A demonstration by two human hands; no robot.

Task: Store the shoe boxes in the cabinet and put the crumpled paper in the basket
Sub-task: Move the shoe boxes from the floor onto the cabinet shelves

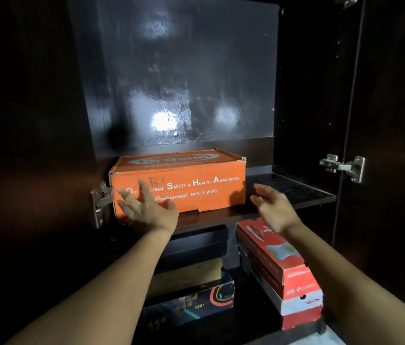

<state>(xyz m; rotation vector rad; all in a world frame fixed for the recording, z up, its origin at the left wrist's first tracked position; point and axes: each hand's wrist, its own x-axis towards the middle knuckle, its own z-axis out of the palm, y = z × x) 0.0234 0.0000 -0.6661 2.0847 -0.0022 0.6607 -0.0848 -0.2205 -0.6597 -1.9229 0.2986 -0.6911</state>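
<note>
Left hand (146, 207) is spread wide, its straight fingers laid against the front face of the orange safety shoe box (196, 175) near that box's left end. The fingertips are blurred, so I cannot tell how firmly they press. Right hand (273, 207) is open too, palm turned left, fingers loose and holding nothing. It sits just beside the box's right end, and I cannot tell whether it touches the cardboard.

The box lies flat on the upper shelf (296, 192) of the cabinet (308, 95), towards the left, with its long printed side facing me. Part of that print is covered by the left hand.

Below the shelf, on the left, I see a stack with a black box (196, 245) on top. The boxes under it are dim and partly hidden by my left forearm. On the right, a tilted stack of red shoe boxes (271, 247) has its lower end cut off by shadow.

The glossy dark back panel (184, 70) carries bright glare spots. One metal hinge (100, 202) shows at the left edge, and another hinge (343, 166) holds the open right door (395, 120). The cabinet's sides are almost lost in darkness.
</note>
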